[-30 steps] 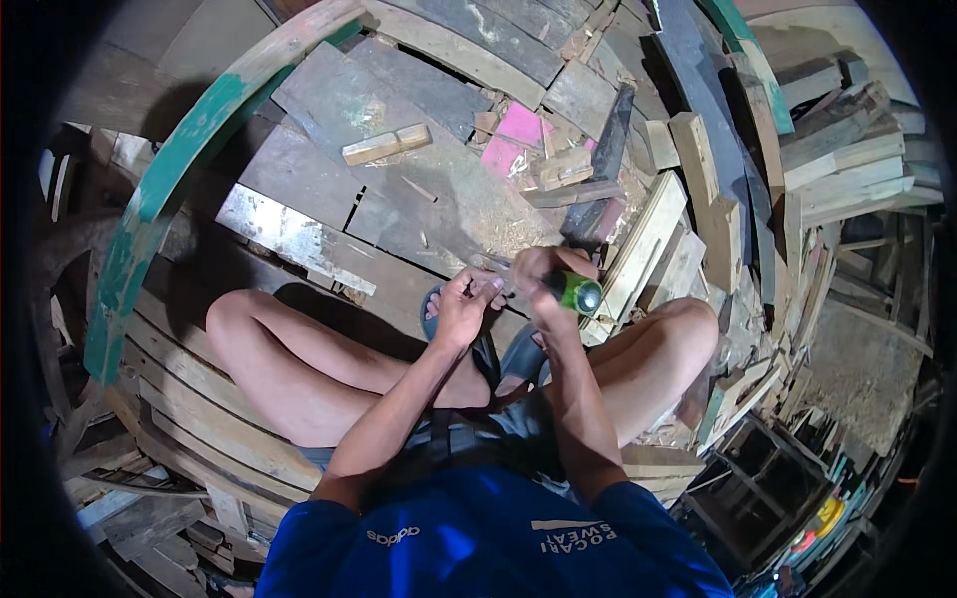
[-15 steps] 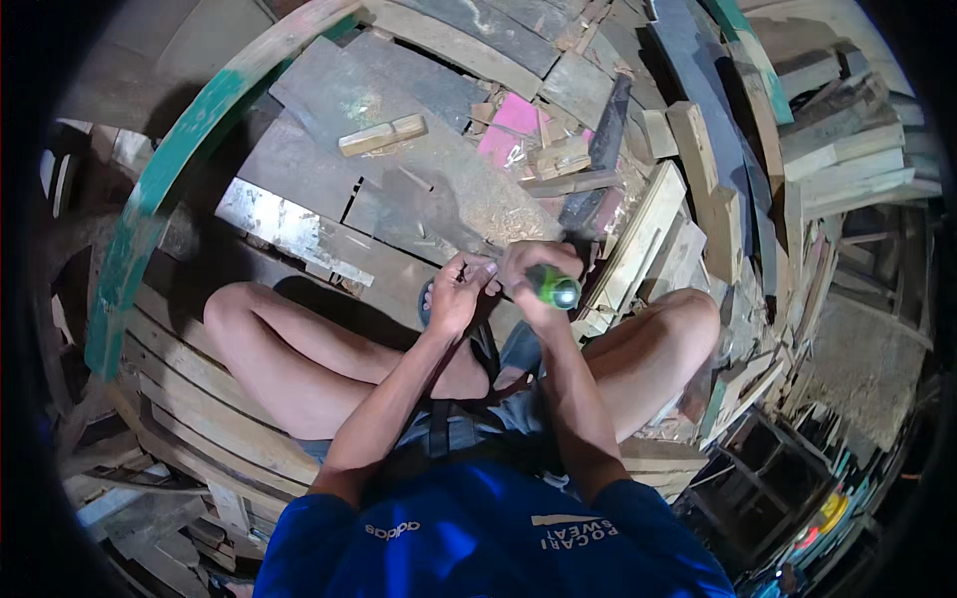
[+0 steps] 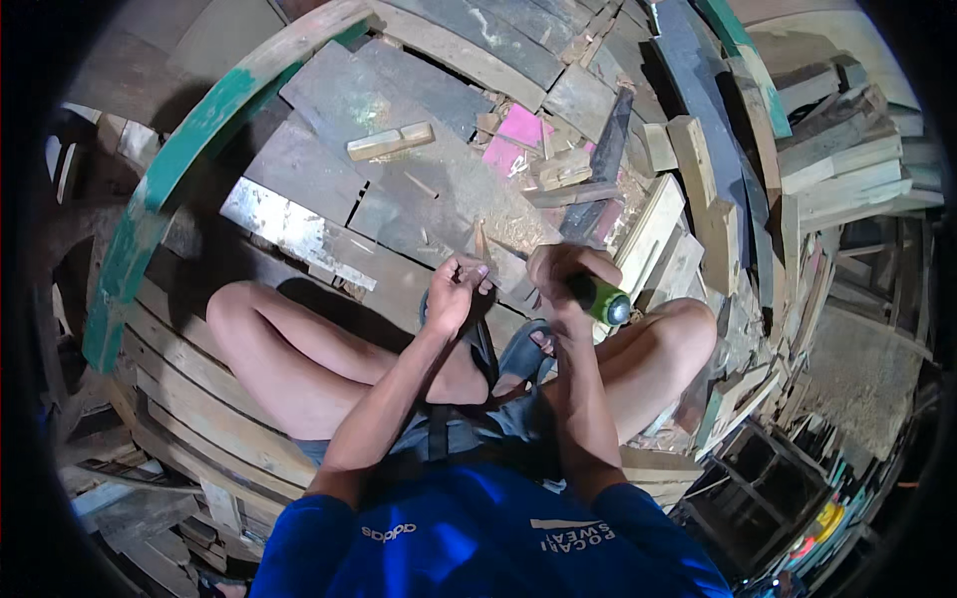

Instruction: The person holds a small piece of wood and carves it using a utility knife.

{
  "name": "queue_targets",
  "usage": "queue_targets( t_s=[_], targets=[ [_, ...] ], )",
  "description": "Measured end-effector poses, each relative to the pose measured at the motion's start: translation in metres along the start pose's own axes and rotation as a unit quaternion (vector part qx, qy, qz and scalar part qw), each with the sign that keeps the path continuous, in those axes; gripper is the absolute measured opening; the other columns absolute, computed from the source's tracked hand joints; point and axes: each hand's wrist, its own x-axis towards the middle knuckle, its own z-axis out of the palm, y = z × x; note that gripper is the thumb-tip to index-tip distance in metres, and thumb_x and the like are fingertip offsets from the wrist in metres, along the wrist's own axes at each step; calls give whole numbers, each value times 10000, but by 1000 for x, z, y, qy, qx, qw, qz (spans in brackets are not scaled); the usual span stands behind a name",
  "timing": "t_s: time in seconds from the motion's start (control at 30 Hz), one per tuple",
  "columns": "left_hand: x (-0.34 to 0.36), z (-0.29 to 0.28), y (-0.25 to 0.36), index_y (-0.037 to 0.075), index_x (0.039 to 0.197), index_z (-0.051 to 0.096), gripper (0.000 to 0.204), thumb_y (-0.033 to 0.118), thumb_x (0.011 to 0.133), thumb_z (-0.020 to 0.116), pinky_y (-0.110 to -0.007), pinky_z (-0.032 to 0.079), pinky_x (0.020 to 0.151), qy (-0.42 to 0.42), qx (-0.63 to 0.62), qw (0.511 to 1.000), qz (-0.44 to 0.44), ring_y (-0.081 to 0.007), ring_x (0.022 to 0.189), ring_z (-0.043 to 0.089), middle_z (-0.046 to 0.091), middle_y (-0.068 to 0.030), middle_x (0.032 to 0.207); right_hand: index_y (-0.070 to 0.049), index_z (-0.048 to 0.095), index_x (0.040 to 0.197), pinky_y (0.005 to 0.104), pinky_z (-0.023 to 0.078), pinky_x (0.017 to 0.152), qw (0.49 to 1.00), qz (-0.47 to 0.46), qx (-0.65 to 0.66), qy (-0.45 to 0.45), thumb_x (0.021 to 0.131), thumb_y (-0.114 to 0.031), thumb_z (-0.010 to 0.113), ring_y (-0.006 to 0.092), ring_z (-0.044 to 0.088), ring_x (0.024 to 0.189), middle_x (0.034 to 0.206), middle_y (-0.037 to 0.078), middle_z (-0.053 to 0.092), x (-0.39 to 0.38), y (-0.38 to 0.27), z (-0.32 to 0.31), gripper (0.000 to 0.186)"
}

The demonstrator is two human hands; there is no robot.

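Observation:
My left hand (image 3: pixel 457 295) is closed in front of my crossed legs, thumb pressed to the fingers. A thin, brown, pointed wooden piece (image 3: pixel 480 240) sticks up from its fingertips. My right hand (image 3: pixel 568 279) is wrapped around a green-and-black tool with a rounded body (image 3: pixel 601 298), its dark, round end facing up toward me. The tool's working end is hidden by my hand, so its exact kind cannot be made out. A small gap lies between the two hands. Below them, sandaled feet (image 3: pixel 524 357) rest on the boards.
A short wood block (image 3: pixel 391 141) lies on the grey boards ahead, near a pink piece (image 3: pixel 516 138) and wood scraps (image 3: pixel 564 169). Stacked timber (image 3: pixel 847 164) stands at the right. A curved green-painted wooden piece (image 3: pixel 150 189) arcs along the left. Slats (image 3: pixel 214 409) lie beside my left leg.
My right hand has moved right with the green-and-black tool, away from the left hand, and the tool has tilted. The left hand stays nearly in place; the thin wooden piece now shows above it.

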Motion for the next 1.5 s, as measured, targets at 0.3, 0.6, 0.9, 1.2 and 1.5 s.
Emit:
queue_targets(
  t_s=[0.3,0.6,0.9,1.2,1.5],
  targets=[
    [-12,1,2,-32,922,602,57,5,879,602,-236,463,577,-22,-28,999,-3,-95,620,568,623,-57,723,3,365,564,277,388,466,997,-13,76,-15,550,-38,559,195,463,455,524,89,448,3,-1,2,199],
    [-18,6,5,-20,925,613,54,15,885,606,-235,463,569,-22,-1,1000,16,-87,613,562,624,-35,723,1,449,603,293,388,477,995,3,-6,-95,570,-58,594,191,480,474,539,63,465,-8,16,13,160],
    [-17,4,8,-19,923,609,54,23,890,601,-231,463,568,-36,-33,999,-2,-94,607,556,617,-47,725,3,449,577,258,390,477,986,42,140,-84,568,0,564,158,478,479,547,78,502,-5,3,16,115],
    [-17,5,18,-23,909,607,46,17,892,592,-237,464,576,-7,-49,998,-34,-101,600,566,618,-60,723,-7,437,584,273,403,480,987,-43,66,-139,582,-27,573,184,485,464,535,69,490,-8,-6,18,138],
    [-16,-2,13,-30,941,592,77,30,893,594,-250,480,582,-32,-131,989,-65,-116,608,577,626,-75,746,-17,441,550,281,404,473,986,-71,-137,-70,543,-36,607,191,523,470,536,62,499,-4,-11,16,167]
  ],
)
